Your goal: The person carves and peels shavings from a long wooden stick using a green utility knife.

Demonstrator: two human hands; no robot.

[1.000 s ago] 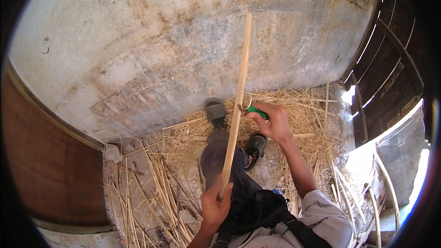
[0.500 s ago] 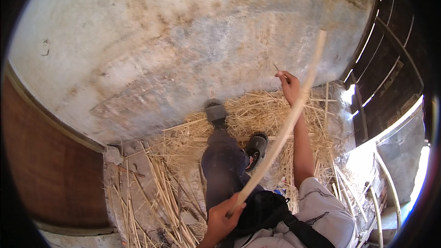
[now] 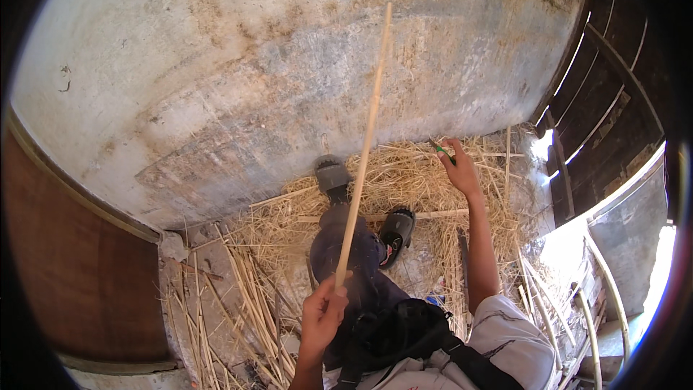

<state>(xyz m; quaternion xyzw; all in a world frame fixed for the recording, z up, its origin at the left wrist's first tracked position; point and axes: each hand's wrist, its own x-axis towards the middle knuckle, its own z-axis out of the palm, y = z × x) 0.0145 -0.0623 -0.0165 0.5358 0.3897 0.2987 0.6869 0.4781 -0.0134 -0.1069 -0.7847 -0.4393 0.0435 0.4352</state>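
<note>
My left hand is closed round the lower end of a long pale bamboo strip. The strip rises from my fist, leaning slightly right, and its far end overlaps the wall in view. Out to the right, above the straw-like shavings, my right hand grips a small green-handled knife with a short dark tip pointing up and left. The knife and the strip are well apart. My fingers hide part of the handle.
Thin shavings cover the floor along the stained wall. Loose bamboo strips lie at lower left, beside a brown panel. Curved poles stand at right near dark slatted boards. My shoes rest among the shavings.
The bamboo strip has swung left and now stands more upright. My left hand has moved up and left. My right hand has dropped slightly, and the knife's green handle now shows.
</note>
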